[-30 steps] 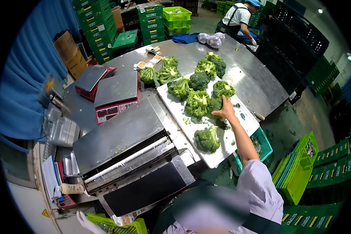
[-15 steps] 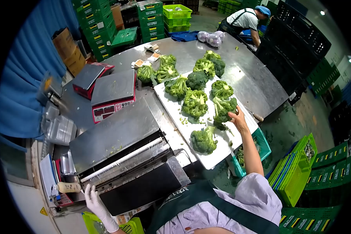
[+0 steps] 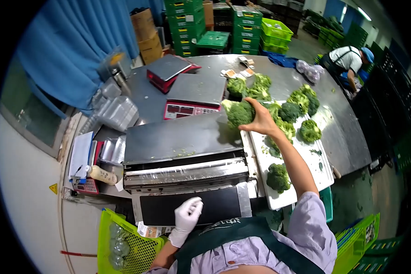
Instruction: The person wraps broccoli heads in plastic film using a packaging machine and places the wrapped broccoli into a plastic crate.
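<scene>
Gripping a broccoli head point(image 3: 239, 114), the bare right hand point(image 3: 263, 120) held it above the right end of the metal plate point(image 3: 178, 141), near the closer red scale point(image 3: 197, 93). Over the black panel point(image 3: 162, 210), the gloved left hand point(image 3: 187, 215) was curled closed. White lettering point(image 3: 230, 222) crossed the green apron point(image 3: 256, 229) (too small to read), and a yellow warning triangle point(image 3: 53, 188) marked the wall point(image 3: 29, 169).

It looked like a produce-packing workroom, with crates point(image 3: 186, 27) stacked at twelve o'clock, broccoli point(image 3: 298, 100) at two and scales point(image 3: 169, 67) at eleven.
</scene>
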`<state>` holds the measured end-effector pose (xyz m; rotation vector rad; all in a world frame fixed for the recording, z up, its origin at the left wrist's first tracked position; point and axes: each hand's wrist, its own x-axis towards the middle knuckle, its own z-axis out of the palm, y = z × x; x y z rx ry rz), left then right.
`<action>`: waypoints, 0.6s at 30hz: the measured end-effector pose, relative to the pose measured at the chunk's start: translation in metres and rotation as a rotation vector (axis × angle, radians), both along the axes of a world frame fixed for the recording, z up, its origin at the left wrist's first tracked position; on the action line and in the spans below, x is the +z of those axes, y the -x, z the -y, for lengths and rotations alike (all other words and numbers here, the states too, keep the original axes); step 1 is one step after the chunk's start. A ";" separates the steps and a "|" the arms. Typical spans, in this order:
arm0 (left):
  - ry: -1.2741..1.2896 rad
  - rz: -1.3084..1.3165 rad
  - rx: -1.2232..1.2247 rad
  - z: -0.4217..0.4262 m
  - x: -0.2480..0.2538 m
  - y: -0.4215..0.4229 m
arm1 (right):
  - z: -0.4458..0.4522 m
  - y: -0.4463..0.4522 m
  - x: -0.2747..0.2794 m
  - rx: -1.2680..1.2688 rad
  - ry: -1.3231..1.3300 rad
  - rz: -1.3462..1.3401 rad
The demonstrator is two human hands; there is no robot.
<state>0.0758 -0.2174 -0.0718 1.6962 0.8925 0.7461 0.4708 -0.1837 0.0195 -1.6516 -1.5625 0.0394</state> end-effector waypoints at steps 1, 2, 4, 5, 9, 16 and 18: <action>-0.110 -0.047 0.001 0.004 -0.011 0.001 | -0.029 -0.002 -0.002 0.024 0.009 0.015; -0.220 -0.097 0.004 0.007 -0.022 0.003 | -0.057 -0.005 -0.004 0.050 0.017 0.031; -0.346 -0.185 0.021 0.005 -0.048 0.006 | -0.111 -0.012 -0.012 0.092 0.045 0.135; -0.397 -0.179 0.027 0.005 -0.046 0.005 | -0.138 -0.017 -0.023 0.080 0.046 0.190; -0.505 -0.145 0.059 0.002 -0.053 0.007 | -0.219 -0.042 -0.062 0.116 0.113 0.431; -0.543 -0.210 0.055 -0.002 -0.049 0.005 | -0.250 -0.055 -0.056 0.084 0.457 0.553; -0.511 -0.223 0.046 -0.003 -0.046 0.005 | -0.242 -0.049 -0.040 0.080 0.423 0.505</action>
